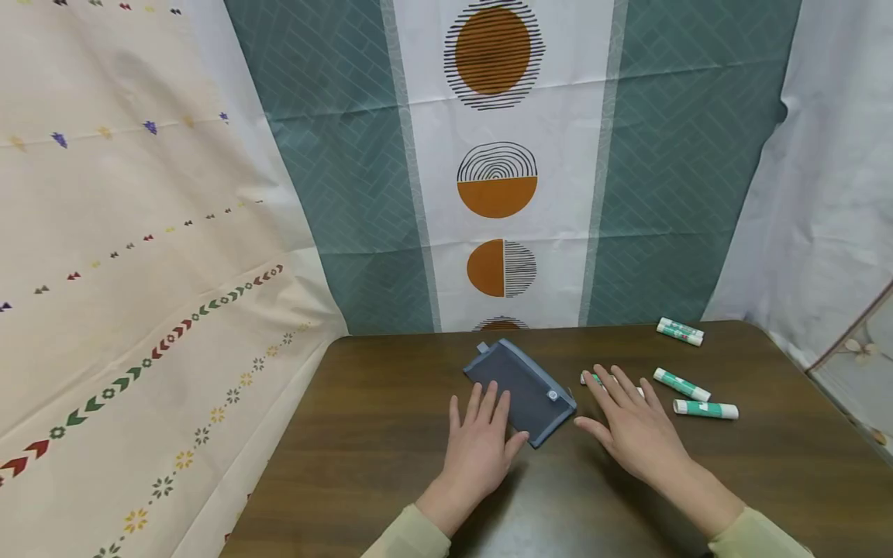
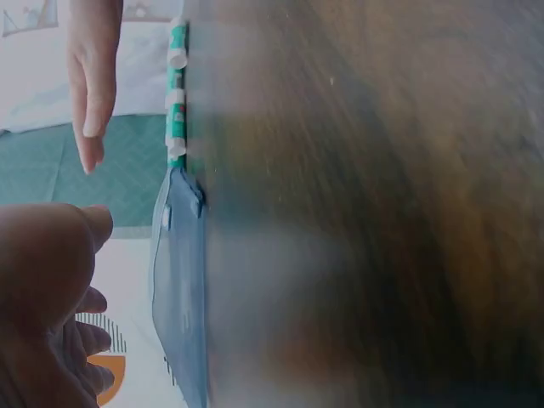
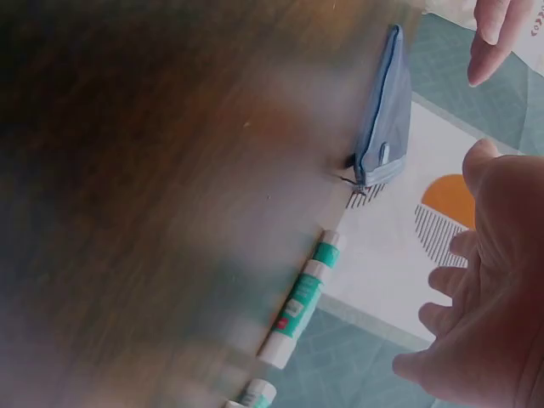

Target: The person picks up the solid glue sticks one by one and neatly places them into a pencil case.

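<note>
A blue-grey zip pouch (image 1: 523, 387) lies flat on the brown table, also visible in the left wrist view (image 2: 180, 280) and the right wrist view (image 3: 387, 119). My left hand (image 1: 477, 449), fingers spread, is over the pouch's near left edge and holds nothing; the wrist views show it raised off the table. My right hand (image 1: 638, 434) hovers to the pouch's right with its fingers extended, partly hiding a green and white glue stick (image 1: 590, 379). Two more glue sticks (image 1: 682, 384) (image 1: 705, 409) lie right of that hand.
At the table's (image 1: 363, 434) far right edge, more glue sticks (image 1: 680, 333) lie side by side. A teal and white patterned curtain (image 1: 356, 155) hangs behind the table, with a cream embroidered cloth (image 1: 139, 271) on the left and white fabric (image 1: 837, 194) on the right.
</note>
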Demonstrator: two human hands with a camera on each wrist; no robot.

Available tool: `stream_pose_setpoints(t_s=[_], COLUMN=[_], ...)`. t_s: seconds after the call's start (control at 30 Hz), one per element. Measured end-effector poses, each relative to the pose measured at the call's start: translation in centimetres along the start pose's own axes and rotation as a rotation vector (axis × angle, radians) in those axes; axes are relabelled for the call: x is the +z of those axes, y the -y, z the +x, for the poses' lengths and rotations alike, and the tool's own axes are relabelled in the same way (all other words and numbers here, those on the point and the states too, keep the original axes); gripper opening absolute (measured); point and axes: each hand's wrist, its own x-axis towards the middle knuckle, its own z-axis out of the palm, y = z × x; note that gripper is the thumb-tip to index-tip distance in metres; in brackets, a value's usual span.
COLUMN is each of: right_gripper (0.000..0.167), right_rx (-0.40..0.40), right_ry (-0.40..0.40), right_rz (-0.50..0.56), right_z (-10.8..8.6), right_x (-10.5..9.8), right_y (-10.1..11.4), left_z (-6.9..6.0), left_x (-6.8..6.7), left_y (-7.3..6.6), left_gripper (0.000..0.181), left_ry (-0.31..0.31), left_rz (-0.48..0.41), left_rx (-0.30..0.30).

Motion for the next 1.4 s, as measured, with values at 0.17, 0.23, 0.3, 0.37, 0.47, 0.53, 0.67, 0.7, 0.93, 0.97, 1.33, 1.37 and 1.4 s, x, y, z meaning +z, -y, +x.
stream_pose_setpoints(t_s=[0.17,0.23,0.3,0.37,0.47,0.53,0.67,0.7,0.93,0.97,1.33,1.37,1.4], right_gripper=[0.081,0.081,0.081,0.08,0.079,0.079,0.078,0.078,0.075,0.075,0.072,0.072,0.071], right_rx=[0.016,0.02,0.024,0.024,0.023,0.022,0.022,0.02,0.011,0.011,0.012,0.01,0.006], right_ry=[0.024,0.038,0.047,0.052,0.056,0.059,0.063,0.062,0.07,0.074,0.117,0.118,0.116], right_rz=[0.018,0.027,0.033,0.036,0.036,0.035,0.034,0.036,0.042,0.042,0.045,0.046,0.044], right_z=[0.4,0.6,0.8,1.0,1.1,1.2,1.3,1.3,1.7,1.8,2.3,2.3,2.3], right_x=[0.6,1.0,1.3,1.6,1.8,1.9,2.2,2.2,2.6,2.7,2.9,2.9,3.0], right_y=[0.2,0.2,0.3,0.3,0.3,0.3,0.2,0.2,0.3,0.3,0.8,0.8,0.8], left_z=[0.3,0.5,0.7,0.9,1.2,1.4,1.6,1.6,1.6,1.6,1.4,1.4,1.4], left_x=[0.5,0.7,0.8,1.0,1.3,1.4,1.5,1.6,1.8,1.8,2.3,2.2,2.1], left_y=[-0.6,-0.9,-1.2,-1.5,-1.9,-2.2,-2.5,-2.6,-2.7,-2.7,-2.8,-2.8,-2.9], left_gripper=[0.074,0.074,0.074,0.074,0.074,0.074,0.075,0.075,0.075,0.075,0.072,0.072,0.071], left_ry=[0.015,0.021,0.023,0.025,0.034,0.04,0.051,0.054,0.085,0.088,0.109,0.11,0.108], left_rz=[0.015,0.014,0.016,0.022,0.035,0.045,0.059,0.061,0.071,0.074,0.094,0.095,0.096], left_rx=[-0.001,0.0,0.001,0.001,-0.002,-0.002,-0.004,-0.005,-0.003,-0.001,0.011,0.013,0.016])
